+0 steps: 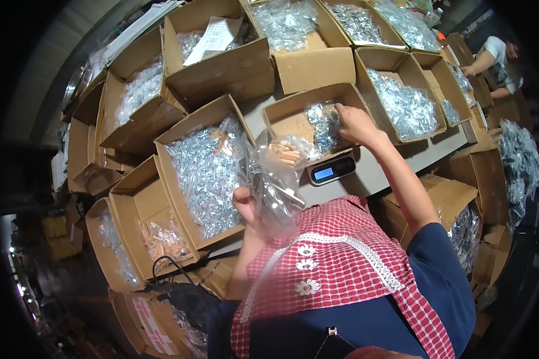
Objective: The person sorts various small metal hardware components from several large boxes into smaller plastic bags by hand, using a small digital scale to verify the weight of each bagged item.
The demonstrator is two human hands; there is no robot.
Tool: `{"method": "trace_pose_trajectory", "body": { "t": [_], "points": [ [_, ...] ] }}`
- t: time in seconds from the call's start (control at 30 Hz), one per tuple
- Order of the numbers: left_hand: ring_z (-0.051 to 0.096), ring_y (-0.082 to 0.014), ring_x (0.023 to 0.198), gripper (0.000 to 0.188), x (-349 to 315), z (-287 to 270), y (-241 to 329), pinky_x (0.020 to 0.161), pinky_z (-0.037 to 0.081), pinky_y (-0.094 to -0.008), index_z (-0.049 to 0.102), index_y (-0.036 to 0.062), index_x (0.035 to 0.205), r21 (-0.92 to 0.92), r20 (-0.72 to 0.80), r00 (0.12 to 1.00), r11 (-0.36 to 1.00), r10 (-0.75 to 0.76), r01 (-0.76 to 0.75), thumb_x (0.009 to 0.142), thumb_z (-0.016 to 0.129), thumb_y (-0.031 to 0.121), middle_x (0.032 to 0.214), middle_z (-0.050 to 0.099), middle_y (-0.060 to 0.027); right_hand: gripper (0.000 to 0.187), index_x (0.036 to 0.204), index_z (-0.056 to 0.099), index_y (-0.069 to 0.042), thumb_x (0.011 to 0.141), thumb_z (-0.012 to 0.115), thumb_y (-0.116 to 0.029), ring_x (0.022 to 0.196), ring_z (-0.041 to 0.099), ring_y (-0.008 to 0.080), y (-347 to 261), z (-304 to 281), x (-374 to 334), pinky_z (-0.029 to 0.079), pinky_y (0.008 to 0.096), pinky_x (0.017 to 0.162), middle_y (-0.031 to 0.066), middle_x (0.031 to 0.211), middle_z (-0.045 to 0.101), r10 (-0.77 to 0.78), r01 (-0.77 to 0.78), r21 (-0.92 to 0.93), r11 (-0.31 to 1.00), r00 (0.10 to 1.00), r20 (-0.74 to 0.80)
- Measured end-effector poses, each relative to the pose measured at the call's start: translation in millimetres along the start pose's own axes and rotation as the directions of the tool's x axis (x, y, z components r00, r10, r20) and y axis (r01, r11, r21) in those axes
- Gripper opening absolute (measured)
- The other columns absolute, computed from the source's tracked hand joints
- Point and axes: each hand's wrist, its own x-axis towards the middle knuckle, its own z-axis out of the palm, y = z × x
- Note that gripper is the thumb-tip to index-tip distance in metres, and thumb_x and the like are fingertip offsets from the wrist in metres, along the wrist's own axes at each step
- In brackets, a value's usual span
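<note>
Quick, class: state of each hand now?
Left hand: closed on a clear plastic bag.
Right hand: at small packets in a box; grip cannot be told.

Over on the left, a big carton (220, 238) brims with silvery packets (203, 179), and just beside it a narrower carton (130, 206) shows peach-coloured pieces (163, 239) toward its near end. A black cable (172, 259) loops right there! Far side now: a white sheet (215, 39) lies slanted across one carton's contents, and clear packets (284, 24) crowd the carton next along. Right of centre, more shiny packets (401, 107) on the pale bench (374, 172). And far right, a co-worker in a light top (496, 51), arms out toward the cartons there.
</note>
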Motion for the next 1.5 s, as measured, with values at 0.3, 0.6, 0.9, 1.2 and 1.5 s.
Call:
{"method": "trace_pose_trajectory", "body": {
  "t": [0.3,0.6,0.9,1.2,1.5],
  "points": [
    [0.054,-0.0412,0.118,0.088,-0.1,4.9,-7.8,0.086,0.056,-0.0589,0.031,0.0025,0.143,0.146,0.009,0.997,0.987,0.072,-0.072,0.07,0.079,0.018,0.137,0.04,-0.0298,0.021,0.106,0.065,0.003,0.089,0.056,-0.004,0.073,0.069,0.0155,-46.5,-58.2,-19.4,0.054,0.0274,0.064,0.0123,0.082,0.07,0.259,0.064,0.733,0.677,0.912,-0.319],
    [0.035,-0.0382,0.134,0.109,6.7,19.2,-29.0,0.109,0.038,-0.052,0.017,0.0047,0.148,0.353,-0.028,0.996,0.933,0.085,-0.07,0.07,0.078,0.051,0.146,0.028,-0.0254,0.027,0.108,0.063,0.001,0.081,0.062,-0.002,0.061,0.067,0.0215,-167.4,-60.7,-69.4,0.054,0.0308,0.058,0.0132,0.074,0.066,-0.257,0.511,0.501,0.698,0.832,-0.491],
    [0.047,-0.0529,0.119,0.1,2.5,20.5,-22.1,0.095,0.048,-0.0616,0.013,0.0038,0.147,0.074,-0.058,0.995,0.994,0.086,-0.082,0.076,0.077,0.03,0.138,0.034,-0.0306,0.027,0.114,0.064,0.001,0.094,0.056,-0.016,0.069,0.071,0.0185,-158.5,-73.9,-73.6,0.054,0.0285,0.063,0.0154,0.084,0.07,-0.203,0.211,0.877,0.431,0.97,-0.134],
    [0.051,-0.0472,0.117,0.077,-23.9,13.8,-19.8,0.089,0.055,-0.0548,0.027,0.0098,0.145,0.07,-0.106,0.992,0.994,-0.073,0.081,0.086,0.067,0.037,0.14,0.036,-0.0312,0.057,0.117,0.056,0.003,0.08,0.072,-0.038,0.102,0.062,0.0361,-50.1,-34.9,-16.6,0.05,0.0464,0.084,0.0245,0.108,0.063,0.146,-0.163,0.097,0.982,0.976,0.163],
    [0.043,-0.0459,0.125,0.093,-23.6,1.7,-14.0,0.088,0.054,-0.0582,0.022,0.0131,0.146,0.087,-0.005,1.0,0.996,0.026,-0.025,0.078,0.073,0.05,0.137,0.038,-0.0304,0.025,0.079,0.059,0.002,0.064,0.072,-0.013,0.088,0.062,0.032,-38.4,-20.0,-7.7,0.051,0.0391,0.079,0.0239,0.098,0.062,0.102,-0.161,0.453,0.877,0.983,0.152]
  ]
}}
